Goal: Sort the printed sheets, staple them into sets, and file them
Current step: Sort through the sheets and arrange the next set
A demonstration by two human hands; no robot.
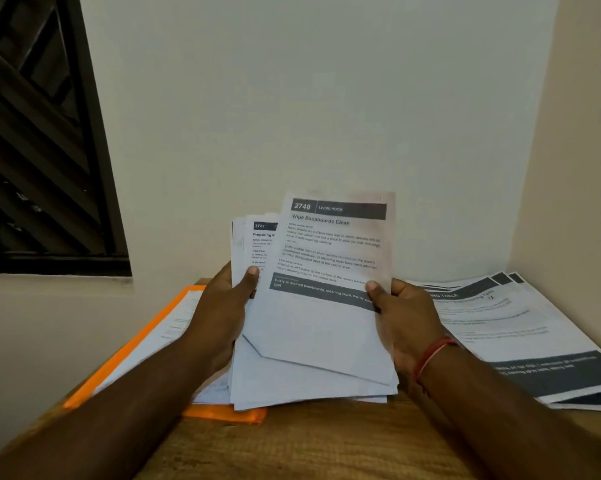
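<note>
Now both hands pinch the sheets (313,341): left hand (219,306), right hand (406,317). Best read each heading, then fan slowly over the desk (327,441)

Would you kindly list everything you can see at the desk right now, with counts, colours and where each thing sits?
Held sheets: a fanned stack, count unclear, white with dark grey header bands, raised over the table's middle; front sheet reads 2748, Wipe Baseboards Clean.
Orange folder: one, orange, flat on the table's left side, with white sheets on it.
Paper pile: several overlapping sheets, white with dark bands, flat on the table's right side.
Table: one, brown wood, set in the wall corner.
Window: one, dark frame, upper left.
Wrist thread: one, red, on the right wrist.
Left hand: grip on the stack's left edge.
Right hand: grip on the front sheet's right edge.
</note>
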